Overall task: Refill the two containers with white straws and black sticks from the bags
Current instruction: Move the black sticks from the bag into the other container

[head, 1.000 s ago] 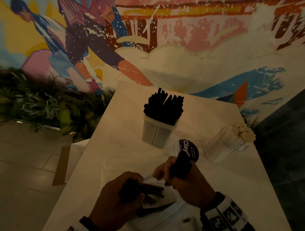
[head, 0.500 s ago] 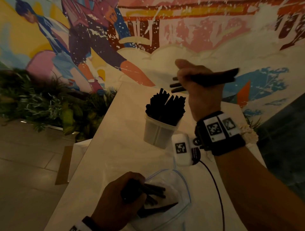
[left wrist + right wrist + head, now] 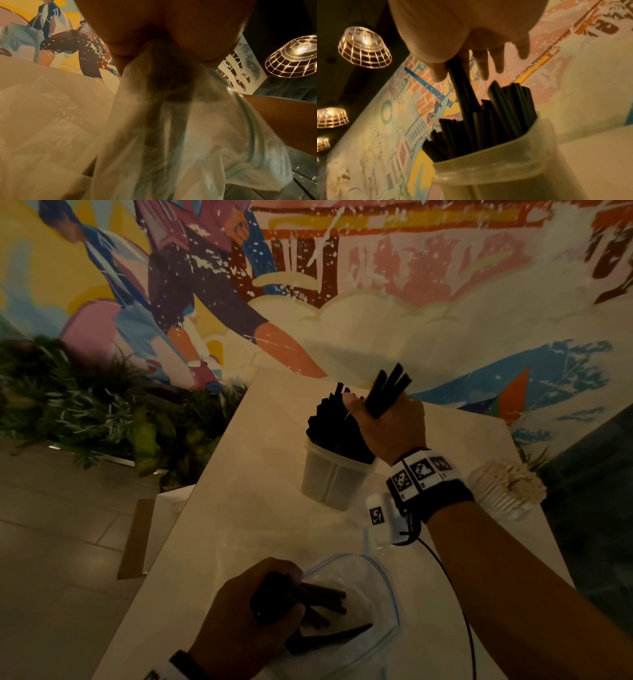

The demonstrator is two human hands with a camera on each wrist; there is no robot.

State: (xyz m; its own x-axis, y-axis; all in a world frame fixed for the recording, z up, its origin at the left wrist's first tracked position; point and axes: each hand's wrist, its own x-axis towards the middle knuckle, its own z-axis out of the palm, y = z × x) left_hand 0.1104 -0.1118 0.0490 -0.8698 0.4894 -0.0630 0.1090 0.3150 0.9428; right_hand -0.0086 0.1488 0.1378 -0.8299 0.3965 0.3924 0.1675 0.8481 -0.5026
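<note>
The right hand (image 3: 387,422) had dropped, gripping black sticks (image 3: 388,392) into the nearly full container (image 3: 334,477); the left hand (image 3: 253,614) clutched the bag (image 3: 376,594), a few sticks left.

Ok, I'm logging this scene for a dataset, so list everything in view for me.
table: one, pale, under everything
container of black sticks: one, translucent, table centre
container of white straws: one, right edge
held black sticks: a few, entering the centre container
zip bag: one, clear, near edge, several black sticks inside
plants: green, left of table
mural: colourful, behind
lamps: wire-shaded, overhead
left hand: grips the bag
right hand: grips the held sticks
</note>
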